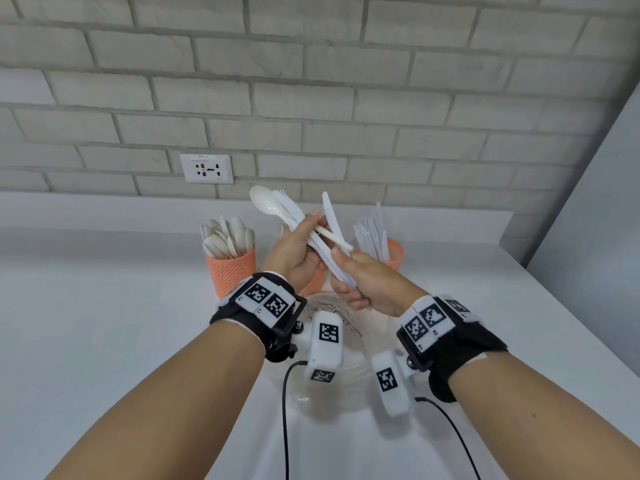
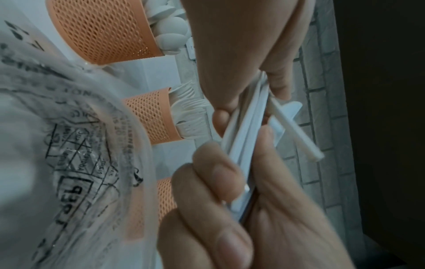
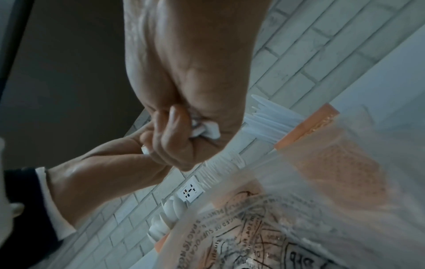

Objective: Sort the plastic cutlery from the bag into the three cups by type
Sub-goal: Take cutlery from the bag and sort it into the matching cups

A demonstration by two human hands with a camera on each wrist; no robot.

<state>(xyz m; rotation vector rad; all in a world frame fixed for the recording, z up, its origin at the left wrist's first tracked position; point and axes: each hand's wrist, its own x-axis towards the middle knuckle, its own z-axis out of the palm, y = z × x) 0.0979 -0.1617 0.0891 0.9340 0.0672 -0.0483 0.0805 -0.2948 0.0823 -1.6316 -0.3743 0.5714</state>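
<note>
Bundle (image 1: pixel 320 244): your left hand (image 1: pixel 294 251) and right hand (image 1: pixel 370 282) both clasp it, handles toward you.
Knife cup (image 1: pixel 393 252): nearest your right.

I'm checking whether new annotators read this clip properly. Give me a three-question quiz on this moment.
1. True or false: the left hand holds a mixed bundle of cutlery that includes a spoon.
2. Which cup already holds spoons? A) the left cup B) the right cup C) none
3. Fill in: the right hand grips the bundle near the ___ ends, above the clear bag.

Key: 1 true; 2 A; 3 handle
</note>
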